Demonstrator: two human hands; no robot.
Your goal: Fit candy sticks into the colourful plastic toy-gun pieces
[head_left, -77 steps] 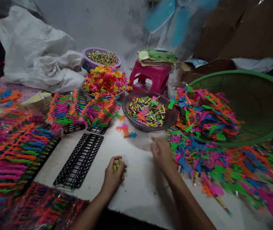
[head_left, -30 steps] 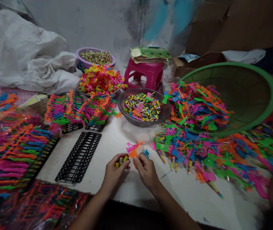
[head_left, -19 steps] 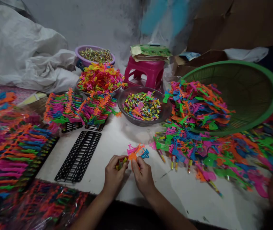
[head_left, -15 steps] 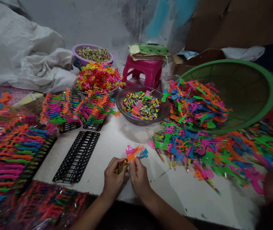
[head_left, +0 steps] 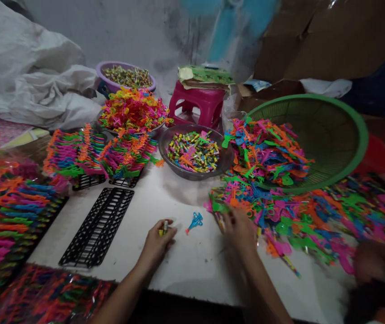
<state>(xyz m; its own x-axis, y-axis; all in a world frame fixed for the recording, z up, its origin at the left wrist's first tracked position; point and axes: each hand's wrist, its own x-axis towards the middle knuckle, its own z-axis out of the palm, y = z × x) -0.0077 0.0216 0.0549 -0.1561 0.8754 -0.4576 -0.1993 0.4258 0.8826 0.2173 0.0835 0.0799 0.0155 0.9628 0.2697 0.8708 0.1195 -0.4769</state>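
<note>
My left hand (head_left: pixel 158 238) is closed around small yellow-and-silver tubes (head_left: pixel 164 227), held just above the white tabletop. My right hand (head_left: pixel 241 231) is at the near left edge of a pile of bright plastic pieces (head_left: pixel 269 202). Its fingers are bent and blurred, close to a green piece and a striped tube, and I cannot see whether they grip anything. Between my hands a blue plastic piece with a small orange-red end (head_left: pixel 195 220) lies on the table.
A black slotted rack (head_left: pixel 97 227) lies left of my hands, near filled racks (head_left: pixel 91 153). Behind stand a grey bowl of tubes (head_left: pixel 165 155), a pink stool (head_left: pixel 195 101) and a tilted green basket (head_left: pixel 361 130). Another person's arm (head_left: pixel 369 265) is at the right edge.
My hands have come apart; the right one has moved right to the pile. The orange and pink pieces between my hands are gone from there, leaving the blue one. The view has shifted slightly.
</note>
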